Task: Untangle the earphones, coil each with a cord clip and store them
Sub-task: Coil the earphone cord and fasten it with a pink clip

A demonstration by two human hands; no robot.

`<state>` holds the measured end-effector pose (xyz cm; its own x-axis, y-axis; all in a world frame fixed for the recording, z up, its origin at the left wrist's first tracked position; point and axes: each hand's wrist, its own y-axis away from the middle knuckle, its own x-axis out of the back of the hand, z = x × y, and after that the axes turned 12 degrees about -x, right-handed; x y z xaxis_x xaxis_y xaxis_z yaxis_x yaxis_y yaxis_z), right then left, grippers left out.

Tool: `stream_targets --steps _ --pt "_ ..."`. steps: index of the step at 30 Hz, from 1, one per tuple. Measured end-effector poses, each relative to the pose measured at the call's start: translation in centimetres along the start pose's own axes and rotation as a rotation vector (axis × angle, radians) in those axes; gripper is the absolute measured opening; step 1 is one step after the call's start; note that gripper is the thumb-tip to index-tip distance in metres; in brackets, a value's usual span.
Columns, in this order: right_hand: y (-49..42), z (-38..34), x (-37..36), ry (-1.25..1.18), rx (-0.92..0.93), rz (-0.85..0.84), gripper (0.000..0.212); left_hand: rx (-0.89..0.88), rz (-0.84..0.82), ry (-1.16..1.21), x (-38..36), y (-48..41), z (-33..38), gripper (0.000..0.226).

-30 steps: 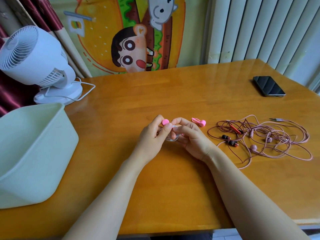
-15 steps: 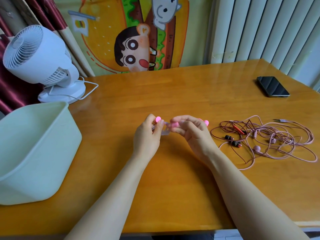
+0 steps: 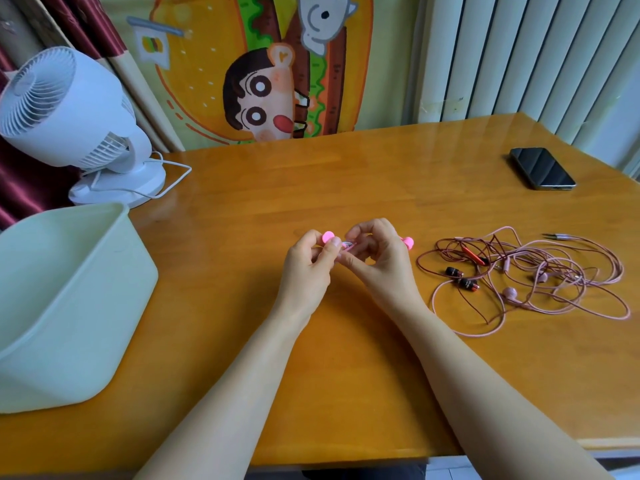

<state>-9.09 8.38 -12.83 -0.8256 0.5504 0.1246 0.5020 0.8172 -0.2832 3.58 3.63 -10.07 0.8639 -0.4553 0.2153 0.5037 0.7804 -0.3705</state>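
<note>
Both hands meet over the middle of the wooden table (image 3: 346, 181). My left hand (image 3: 308, 268) pinches a pink cord clip (image 3: 328, 236), and my right hand (image 3: 377, 261) pinches the same small bundle from the other side, where a bit of pale coiled cord (image 3: 347, 244) shows between the fingertips. A second pink clip (image 3: 408, 242) lies on the table just behind my right hand. To the right sits a tangle of pink and dark red earphones (image 3: 526, 271), with black-and-red earbuds (image 3: 462, 278) at its left edge. A pale green bin (image 3: 86, 271) stands at the left.
A white desk fan (image 3: 69, 112) with its cable stands at the back left, behind the bin. A black phone (image 3: 542, 168) lies at the back right. A curtain and cartoon poster hang behind the table. The table's front edge runs under my forearms.
My hands have lifted slightly and shifted the clip and cord between the fingertips. The camera tilted a little. The tangle and the second clip have not moved.
</note>
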Motion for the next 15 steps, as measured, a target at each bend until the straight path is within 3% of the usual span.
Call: stream_targets --steps 4,10,15 --pt "-0.13 0.49 0.28 0.184 0.082 0.060 0.023 0.013 -0.035 0.090 -0.18 0.02 1.14 0.018" --pt "-0.05 0.93 0.12 0.271 0.014 -0.068 0.013 0.056 -0.055 0.113 0.03 0.28 0.78 0.019" --pt "-0.09 1.05 0.46 0.069 -0.128 -0.089 0.008 0.070 -0.017 0.135 -0.11 0.42 0.36 0.025"
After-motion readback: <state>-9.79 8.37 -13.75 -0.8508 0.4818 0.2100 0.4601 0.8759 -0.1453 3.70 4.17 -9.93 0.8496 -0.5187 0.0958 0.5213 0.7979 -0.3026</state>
